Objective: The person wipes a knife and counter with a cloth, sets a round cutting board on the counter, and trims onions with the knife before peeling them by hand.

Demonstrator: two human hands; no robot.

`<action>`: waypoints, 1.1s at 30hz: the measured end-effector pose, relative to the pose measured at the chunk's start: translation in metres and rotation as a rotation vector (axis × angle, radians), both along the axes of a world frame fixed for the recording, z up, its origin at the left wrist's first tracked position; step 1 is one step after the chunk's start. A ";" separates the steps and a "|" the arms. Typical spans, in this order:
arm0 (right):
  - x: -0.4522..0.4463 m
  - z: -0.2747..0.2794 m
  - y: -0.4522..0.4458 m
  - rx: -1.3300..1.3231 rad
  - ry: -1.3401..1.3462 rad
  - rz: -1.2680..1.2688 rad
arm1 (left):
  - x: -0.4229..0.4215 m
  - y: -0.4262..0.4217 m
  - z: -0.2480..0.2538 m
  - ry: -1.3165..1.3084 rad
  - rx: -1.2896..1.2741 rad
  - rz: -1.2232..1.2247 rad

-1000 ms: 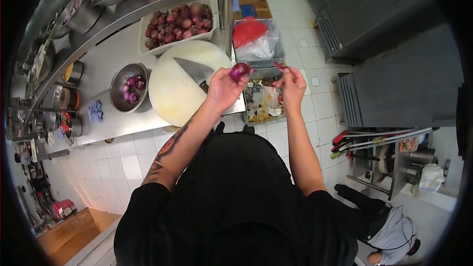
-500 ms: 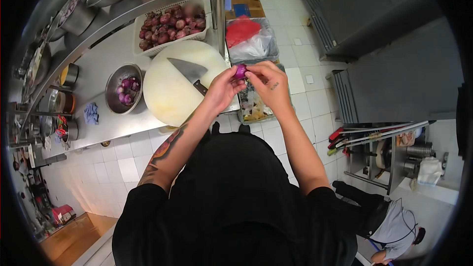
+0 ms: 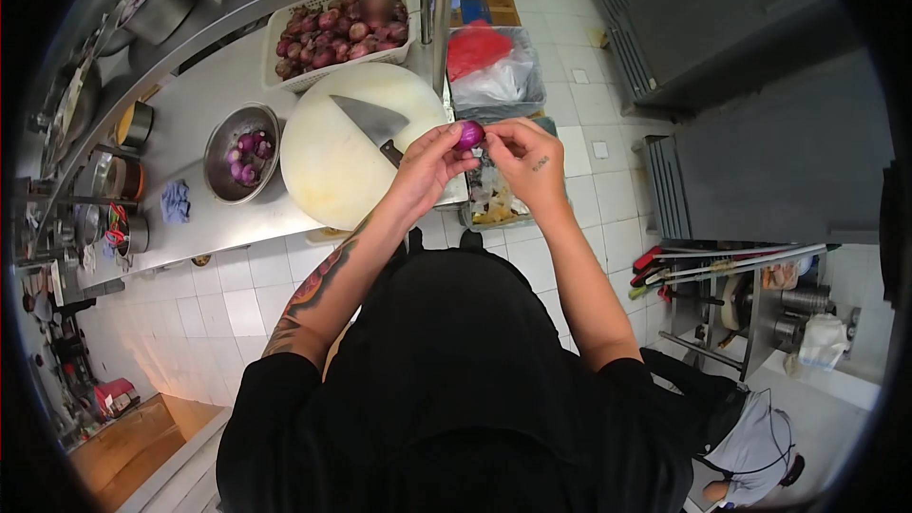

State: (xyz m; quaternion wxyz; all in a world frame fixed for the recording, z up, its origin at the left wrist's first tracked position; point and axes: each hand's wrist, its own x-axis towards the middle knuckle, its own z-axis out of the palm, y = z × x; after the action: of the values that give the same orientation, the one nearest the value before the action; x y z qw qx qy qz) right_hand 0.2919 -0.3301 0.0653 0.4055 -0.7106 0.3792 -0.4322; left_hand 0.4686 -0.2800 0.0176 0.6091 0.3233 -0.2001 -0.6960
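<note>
A glossy purple-red onion [image 3: 469, 136] is held in the fingers of my left hand [image 3: 430, 167], just off the right edge of the round white cutting board [image 3: 328, 157]. My right hand [image 3: 528, 160] is pinched against the onion's right side; whether a bit of skin is between the fingertips is too small to tell. On the board lies a wide-bladed kitchen knife [image 3: 370, 121], its dark handle partly hidden by my left hand. To the left stands a steel bowl [image 3: 217, 171] with several shiny peeled onions [image 3: 251, 154].
A white plastic basket [image 3: 410, 30] of unpeeled onions [image 3: 328, 33] sits behind the board. Below my hands stands a bin with scraps [image 3: 494, 201]; beyond it, another holds plastic bags [image 3: 489, 62]. A blue cloth [image 3: 176, 201] lies left. Another person [image 3: 750, 432] is at lower right.
The view has shifted slightly, so the counter things appear further right. My right fingers have drawn to the onion's right edge, and more of the onion shows. The left hand still holds it.
</note>
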 end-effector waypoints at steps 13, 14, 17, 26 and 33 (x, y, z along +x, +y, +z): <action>0.008 0.004 0.006 -0.223 0.168 -0.059 | -0.004 0.000 0.005 -0.131 -0.056 0.070; 0.008 0.004 0.006 -0.250 0.196 -0.053 | -0.003 0.000 0.005 -0.160 -0.071 0.060; 0.010 -0.002 0.003 -0.249 0.104 -0.064 | -0.001 -0.001 0.020 -0.122 -0.083 0.035; 0.002 -0.021 -0.009 0.227 -0.219 -0.021 | 0.015 -0.013 0.010 -0.012 -0.059 -0.053; 0.006 -0.016 -0.006 0.150 -0.113 -0.003 | 0.005 -0.020 0.005 -0.052 -0.051 -0.102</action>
State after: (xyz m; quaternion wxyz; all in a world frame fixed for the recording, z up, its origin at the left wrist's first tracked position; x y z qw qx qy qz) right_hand 0.2982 -0.3358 0.0493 0.4776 -0.6522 0.3879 -0.4428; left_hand 0.4736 -0.3004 0.0222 0.5755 0.3150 -0.2498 -0.7121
